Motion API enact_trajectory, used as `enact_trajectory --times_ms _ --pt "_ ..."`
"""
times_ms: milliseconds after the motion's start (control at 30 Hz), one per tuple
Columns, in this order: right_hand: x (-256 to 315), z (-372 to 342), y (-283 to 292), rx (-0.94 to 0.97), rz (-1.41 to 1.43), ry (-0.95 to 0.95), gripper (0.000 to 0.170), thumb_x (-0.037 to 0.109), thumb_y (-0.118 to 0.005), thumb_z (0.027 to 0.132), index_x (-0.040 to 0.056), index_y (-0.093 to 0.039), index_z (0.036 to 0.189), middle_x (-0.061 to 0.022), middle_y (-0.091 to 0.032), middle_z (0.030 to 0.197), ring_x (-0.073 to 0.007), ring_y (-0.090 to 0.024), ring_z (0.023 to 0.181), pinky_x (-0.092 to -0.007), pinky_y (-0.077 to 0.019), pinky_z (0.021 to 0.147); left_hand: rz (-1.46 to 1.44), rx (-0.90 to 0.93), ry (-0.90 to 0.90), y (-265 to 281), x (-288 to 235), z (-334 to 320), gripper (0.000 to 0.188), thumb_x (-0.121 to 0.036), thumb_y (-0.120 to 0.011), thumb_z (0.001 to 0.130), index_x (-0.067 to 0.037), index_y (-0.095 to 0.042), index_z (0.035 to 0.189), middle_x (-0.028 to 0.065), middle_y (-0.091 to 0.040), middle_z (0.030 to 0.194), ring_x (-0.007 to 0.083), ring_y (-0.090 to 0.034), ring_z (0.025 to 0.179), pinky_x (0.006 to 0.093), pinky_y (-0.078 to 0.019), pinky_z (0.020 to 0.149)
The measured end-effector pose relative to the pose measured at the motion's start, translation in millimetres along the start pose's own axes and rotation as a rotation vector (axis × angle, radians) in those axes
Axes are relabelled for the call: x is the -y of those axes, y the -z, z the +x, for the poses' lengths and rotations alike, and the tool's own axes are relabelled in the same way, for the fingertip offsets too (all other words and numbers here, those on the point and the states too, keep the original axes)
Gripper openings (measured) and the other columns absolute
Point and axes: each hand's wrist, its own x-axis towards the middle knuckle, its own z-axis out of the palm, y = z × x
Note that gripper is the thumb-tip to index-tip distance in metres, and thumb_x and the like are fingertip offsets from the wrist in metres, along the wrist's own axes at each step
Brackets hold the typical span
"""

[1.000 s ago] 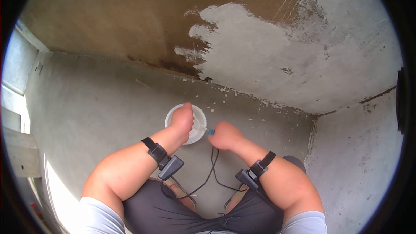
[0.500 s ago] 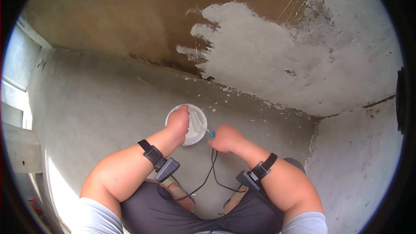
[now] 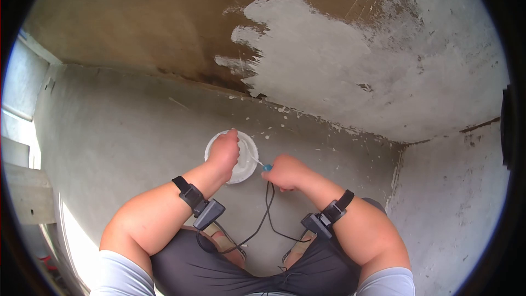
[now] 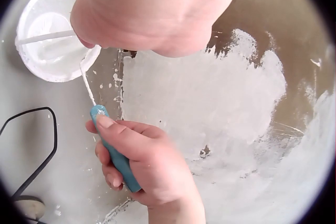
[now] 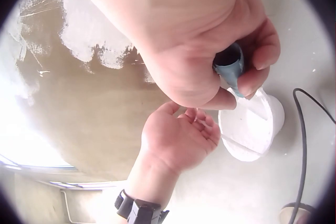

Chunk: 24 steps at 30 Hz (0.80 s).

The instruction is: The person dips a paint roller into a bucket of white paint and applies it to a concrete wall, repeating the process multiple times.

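In the head view, my left hand [image 3: 223, 156] is over the left side of a round white bucket [image 3: 249, 171], its fingers curled. A pale strip, seemingly the bucket's handle [image 4: 46, 37], runs across the opening to this hand in the left wrist view. My right hand [image 3: 287, 172] grips a teal-handled tool [image 4: 116, 148], thumb along the handle. Its thin, white-coated shaft [image 4: 88, 86] reaches the bucket's rim. In the right wrist view the handle [image 5: 230, 69] sits inside my curled right fingers, beside the bucket [image 5: 247, 129]; the shaft's tip cannot be made out.
Behind the bucket, a brown wall carries a large white-coated patch [image 3: 312, 49], with white splashes on the grey floor [image 3: 137, 131] along its base. A black cable [image 3: 267, 214] hangs between my wrists, above my feet. Another wall [image 3: 444, 197] stands at the right.
My left hand has shifted slightly left over the bucket, uncovering more of its inside. The tool's shaft shows more clearly beside the bucket. My right hand keeps its grip. The head view has moved slightly.
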Motion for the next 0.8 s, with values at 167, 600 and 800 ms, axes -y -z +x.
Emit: enact_trajectory --times_ms 167,600,800 --pt "2 -8 2 0.024 0.358 -0.071 0.039 0.033 -0.066 0.086 0.0025 -0.062 0.063 -0.005 -0.057 0.052 -0.0157 -0.051 0.041 -0.0334 -0.0403 0.04 0.039 0.027 -0.008 -5 -1 -5 0.039 -0.043 -0.047 0.098 -0.008 -0.054 0.113 0.0039 -0.053 0.091 0.0174 -0.05 0.086 0.0374 -0.0424 0.081" --pt "-7 -15 -8 0.011 0.297 0.026 0.035 0.029 -0.066 0.086 -0.0009 -0.062 0.068 -0.0068 -0.057 0.054 -0.0161 -0.054 0.045 -0.0324 -0.0424 0.043 -0.034 -0.009 -0.003 -10 -2 -5 0.034 -0.042 -0.048 0.098 -0.009 -0.054 0.107 0.0015 -0.052 0.085 0.015 -0.05 0.08 0.0356 -0.0422 0.077" --pt "-13 -11 -10 -0.056 0.121 0.041 0.029 0.022 -0.059 0.084 -0.0044 -0.065 0.074 -0.0122 -0.063 0.059 -0.0223 -0.061 0.049 -0.0378 -0.0478 0.05 -0.234 -0.077 -0.002 -14 -6 -1 0.024 -0.034 -0.05 0.097 -0.011 -0.052 0.096 -0.0004 -0.048 0.076 0.0134 -0.047 0.068 0.0322 -0.0419 0.065"
